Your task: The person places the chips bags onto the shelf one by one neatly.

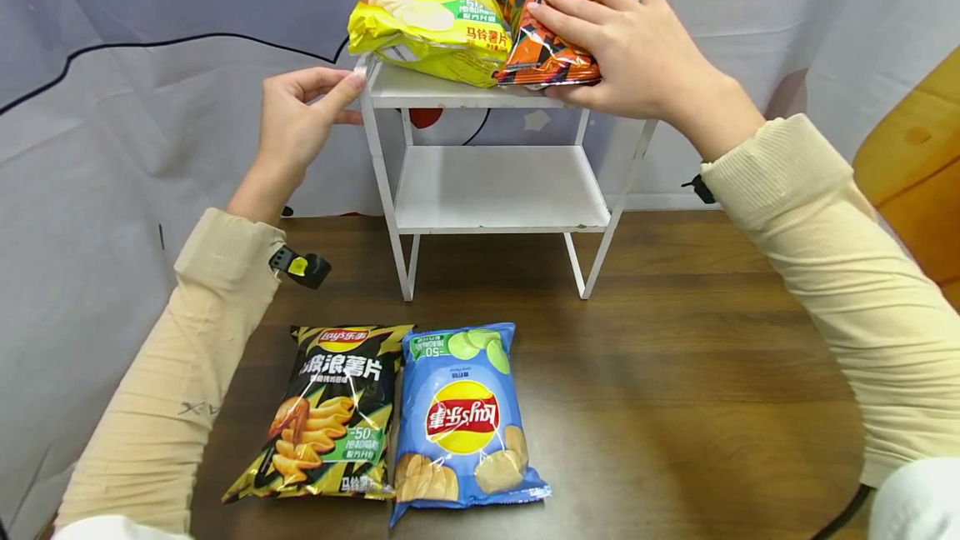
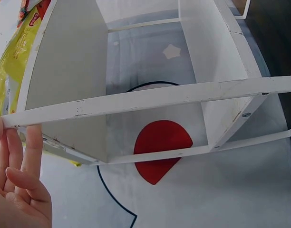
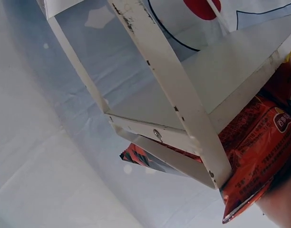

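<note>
Two chip bags lie on the top board of a small white shelf rack [image 1: 495,188]: a yellow bag [image 1: 435,23] on the left and an orange-and-black bag [image 1: 543,44] on the right. My left hand [image 1: 303,111] pinches the rack's upper left front corner, as the left wrist view also shows at the frame bar [image 2: 136,102]. With extended fingers spread over its top and right side, my right hand [image 1: 637,52] rests on the orange-and-black bag; the thumb lies low at the board's front edge. The bag's red side [image 3: 259,152] overhangs the rack's edge in the right wrist view.
On the brown wooden table [image 1: 675,373], a black chip bag [image 1: 326,411] and a blue chip bag [image 1: 465,419] lie side by side in front of the rack. Behind hangs a pale curtain [image 1: 187,107] with a dark cable-like line across it. An orange-yellow object [image 1: 915,165] stands at right.
</note>
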`<state>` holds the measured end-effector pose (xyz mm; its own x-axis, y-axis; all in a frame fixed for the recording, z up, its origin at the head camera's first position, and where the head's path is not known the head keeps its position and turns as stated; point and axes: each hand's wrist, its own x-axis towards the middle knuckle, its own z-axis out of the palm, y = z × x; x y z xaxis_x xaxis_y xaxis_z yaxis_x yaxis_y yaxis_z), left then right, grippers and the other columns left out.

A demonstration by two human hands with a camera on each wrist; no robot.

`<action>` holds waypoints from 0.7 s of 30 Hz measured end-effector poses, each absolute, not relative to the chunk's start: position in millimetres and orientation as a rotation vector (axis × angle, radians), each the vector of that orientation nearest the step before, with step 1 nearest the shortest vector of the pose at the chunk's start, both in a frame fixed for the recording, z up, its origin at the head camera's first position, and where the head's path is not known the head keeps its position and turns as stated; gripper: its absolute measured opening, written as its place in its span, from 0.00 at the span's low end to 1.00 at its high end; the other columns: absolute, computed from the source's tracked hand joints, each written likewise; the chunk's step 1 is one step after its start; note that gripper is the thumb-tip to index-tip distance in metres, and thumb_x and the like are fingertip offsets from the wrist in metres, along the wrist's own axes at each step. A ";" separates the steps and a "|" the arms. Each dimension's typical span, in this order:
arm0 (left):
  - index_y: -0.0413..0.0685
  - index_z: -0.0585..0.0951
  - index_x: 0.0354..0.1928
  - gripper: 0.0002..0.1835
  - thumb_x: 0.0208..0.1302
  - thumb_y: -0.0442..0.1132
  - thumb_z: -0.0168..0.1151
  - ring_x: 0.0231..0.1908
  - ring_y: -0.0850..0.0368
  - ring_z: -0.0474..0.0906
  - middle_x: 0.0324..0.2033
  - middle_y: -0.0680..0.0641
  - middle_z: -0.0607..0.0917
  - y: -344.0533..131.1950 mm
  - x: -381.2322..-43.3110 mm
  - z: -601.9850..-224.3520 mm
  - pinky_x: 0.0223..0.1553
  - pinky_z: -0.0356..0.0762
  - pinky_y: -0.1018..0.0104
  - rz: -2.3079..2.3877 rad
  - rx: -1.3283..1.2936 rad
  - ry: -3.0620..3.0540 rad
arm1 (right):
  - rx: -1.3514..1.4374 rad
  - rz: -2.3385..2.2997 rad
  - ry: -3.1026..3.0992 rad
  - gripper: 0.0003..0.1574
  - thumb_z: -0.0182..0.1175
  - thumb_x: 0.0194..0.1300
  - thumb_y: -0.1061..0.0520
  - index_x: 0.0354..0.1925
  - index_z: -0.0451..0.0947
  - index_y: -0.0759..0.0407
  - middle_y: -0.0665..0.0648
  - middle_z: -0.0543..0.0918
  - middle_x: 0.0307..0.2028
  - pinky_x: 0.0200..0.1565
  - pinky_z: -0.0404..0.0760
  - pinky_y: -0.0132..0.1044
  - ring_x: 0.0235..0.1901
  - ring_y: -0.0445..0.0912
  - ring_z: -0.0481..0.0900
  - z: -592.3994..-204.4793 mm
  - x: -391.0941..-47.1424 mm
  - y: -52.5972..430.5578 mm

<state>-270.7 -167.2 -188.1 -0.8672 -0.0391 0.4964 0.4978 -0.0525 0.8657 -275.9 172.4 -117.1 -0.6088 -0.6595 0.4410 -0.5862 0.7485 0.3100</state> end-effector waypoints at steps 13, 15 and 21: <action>0.39 0.87 0.32 0.04 0.56 0.33 0.70 0.23 0.61 0.83 0.29 0.50 0.84 -166.5 -271.8 -187.7 0.28 0.84 0.72 -2.000 -0.498 -1.835 | 0.914 -0.123 -2.290 0.45 0.62 0.59 0.37 0.71 0.60 0.43 0.54 0.69 0.68 0.72 0.49 0.58 0.68 0.56 0.62 -122.3 -270.6 172.8; 0.39 0.87 0.32 0.04 0.56 0.33 0.70 0.23 0.61 0.83 0.29 0.50 0.85 -166.5 -271.9 -187.7 0.28 0.84 0.72 -2.003 -0.498 -1.832 | 0.909 -0.126 -2.279 0.45 0.60 0.60 0.36 0.71 0.60 0.43 0.55 0.69 0.68 0.72 0.49 0.57 0.68 0.56 0.62 -122.2 -268.6 173.0; 0.40 0.87 0.33 0.04 0.56 0.33 0.70 0.23 0.61 0.83 0.29 0.51 0.84 -166.4 -272.2 -187.8 0.29 0.84 0.73 -1.991 -0.500 -1.844 | 0.902 -0.127 -2.234 0.43 0.55 0.61 0.33 0.71 0.61 0.44 0.56 0.71 0.67 0.73 0.46 0.57 0.68 0.55 0.63 -123.0 -259.6 173.6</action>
